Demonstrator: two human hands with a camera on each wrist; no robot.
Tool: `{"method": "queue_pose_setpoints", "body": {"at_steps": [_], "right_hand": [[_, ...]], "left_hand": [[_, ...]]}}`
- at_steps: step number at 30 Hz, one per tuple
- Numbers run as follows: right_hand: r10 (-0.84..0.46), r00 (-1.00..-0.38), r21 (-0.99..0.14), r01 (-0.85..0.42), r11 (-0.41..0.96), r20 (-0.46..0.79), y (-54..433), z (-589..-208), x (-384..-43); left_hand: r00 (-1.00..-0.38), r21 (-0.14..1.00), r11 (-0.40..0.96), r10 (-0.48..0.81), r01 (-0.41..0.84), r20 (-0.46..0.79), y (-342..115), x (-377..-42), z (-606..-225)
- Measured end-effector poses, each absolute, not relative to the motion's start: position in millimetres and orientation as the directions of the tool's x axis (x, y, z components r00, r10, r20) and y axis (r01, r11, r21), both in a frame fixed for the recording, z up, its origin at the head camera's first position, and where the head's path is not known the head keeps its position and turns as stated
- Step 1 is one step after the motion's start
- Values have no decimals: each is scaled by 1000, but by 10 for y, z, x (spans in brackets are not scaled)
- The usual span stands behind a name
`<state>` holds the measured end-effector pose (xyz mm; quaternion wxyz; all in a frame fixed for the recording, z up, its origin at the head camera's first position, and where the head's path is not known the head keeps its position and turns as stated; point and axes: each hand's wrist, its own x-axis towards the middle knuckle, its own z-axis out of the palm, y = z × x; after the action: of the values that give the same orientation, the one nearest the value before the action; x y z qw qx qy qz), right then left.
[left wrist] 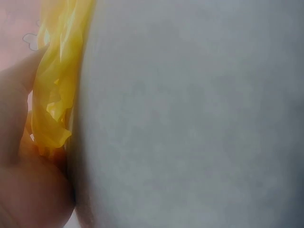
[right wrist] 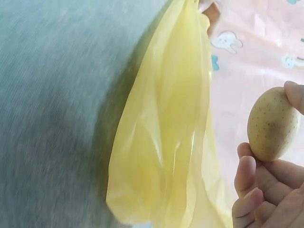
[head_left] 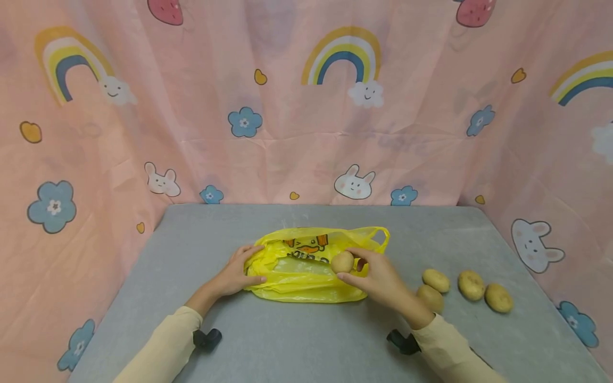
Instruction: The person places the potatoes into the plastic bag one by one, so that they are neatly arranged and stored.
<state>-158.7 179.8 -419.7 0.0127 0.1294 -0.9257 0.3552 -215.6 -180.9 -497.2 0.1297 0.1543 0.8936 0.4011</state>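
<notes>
A yellow plastic bag (head_left: 306,290) with a cartoon print lies on its side across the middle of the table. My left hand (head_left: 234,271) grips its left end, thumb in front and fingers behind; in the left wrist view crumpled yellow plastic (left wrist: 59,95) lies against that hand. Over the right part of the bag's opening, my right hand (head_left: 380,279) pinches a potato (head_left: 342,262) between thumb and fingers. The right wrist view shows this speckled potato (right wrist: 273,123) held beside the bag (right wrist: 166,128), apart from it.
To the right on the grey table (head_left: 297,346) lie several loose potatoes, among them an oval potato (head_left: 436,280) and the rightmost potato (head_left: 498,298). A looped handle (head_left: 383,236) sticks out at the bag's right end. Pink printed cloth (head_left: 297,159) hangs around the table.
</notes>
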Motion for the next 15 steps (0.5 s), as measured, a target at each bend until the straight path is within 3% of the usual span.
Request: {"method": "queue_pose_setpoints", "body": {"at_steps": [15], "right_hand": [[-246,-963,-725,-248,643,112,1458,-4274,-1655]], "left_hand": [[-918,757,631,381,171,-111,-1804,-2133,-4958]]}}
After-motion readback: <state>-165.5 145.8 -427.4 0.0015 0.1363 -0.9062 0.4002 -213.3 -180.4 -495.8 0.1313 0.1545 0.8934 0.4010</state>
